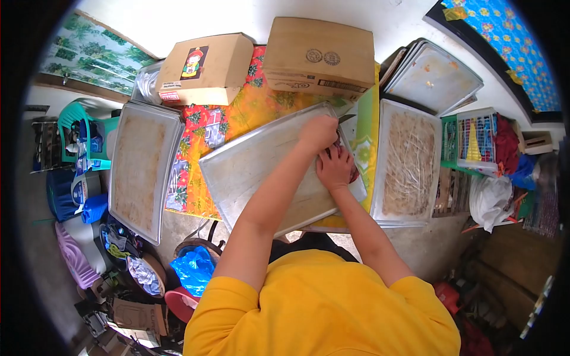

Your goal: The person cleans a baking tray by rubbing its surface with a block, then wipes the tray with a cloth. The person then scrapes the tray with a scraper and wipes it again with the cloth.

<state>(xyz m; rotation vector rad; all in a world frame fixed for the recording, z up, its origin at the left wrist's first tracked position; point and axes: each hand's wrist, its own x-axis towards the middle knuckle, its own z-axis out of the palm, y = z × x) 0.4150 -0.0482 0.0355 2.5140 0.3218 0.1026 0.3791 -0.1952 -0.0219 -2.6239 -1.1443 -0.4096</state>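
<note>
A large metal baking tray [267, 160] lies at a slant on the table in front of me. Over its right end, my left hand [319, 133] is closed in a fist. A dark, pointed blade, apparently a knife's [346, 118], sticks out to the right of that fist; the handle is hidden. Just below, my right hand [334, 167] has its fingers bent over a dark red piece [354, 173] on the tray. Much of this piece is covered by my hands, and I cannot make out its kind.
Two cardboard boxes [205, 68] [319, 54] stand at the back of the table with its flowered cloth [196, 199]. More stained trays flank it, one tray [145, 169] at left and another tray [409, 160] at right. Several trays [436, 77] lean at the back right.
</note>
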